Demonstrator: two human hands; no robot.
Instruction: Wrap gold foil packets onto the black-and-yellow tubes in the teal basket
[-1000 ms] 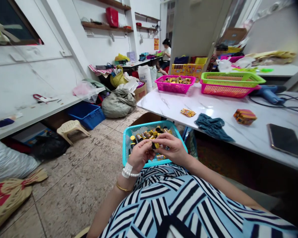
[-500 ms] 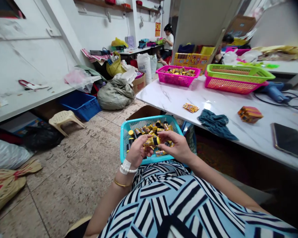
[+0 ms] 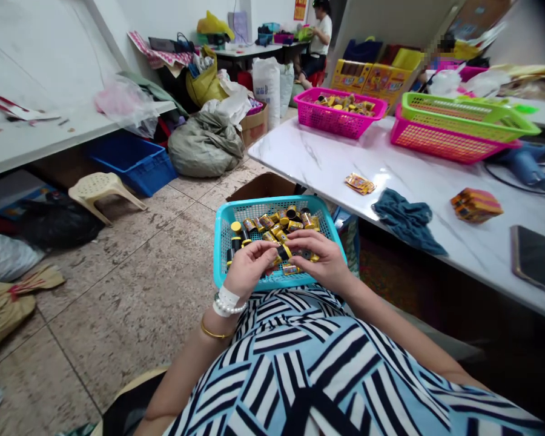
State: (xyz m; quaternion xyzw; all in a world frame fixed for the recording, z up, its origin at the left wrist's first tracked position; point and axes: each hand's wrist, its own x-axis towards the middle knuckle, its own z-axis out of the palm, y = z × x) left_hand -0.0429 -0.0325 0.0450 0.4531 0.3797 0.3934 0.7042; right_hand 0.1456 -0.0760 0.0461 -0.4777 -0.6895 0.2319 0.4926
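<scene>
Compared with half a second earlier, the right hand brings its fingertips in around one end of a small yellow-and-black cylinder, and the left hand covers more of the other. Largest is the white, marble-patterned table, beyond and to the right. Next, a rectangular turquoise mesh plastic basket contains many similar yellow-and-black cylinders. Both hands are poised over its near part, thumb and fingers narrowed. The held cylinder lies between them, its long axis running roughly from hand to hand, the yellow band on the right; neither hand is clearly nearer. Exact fingertip contact is partly hidden.
</scene>
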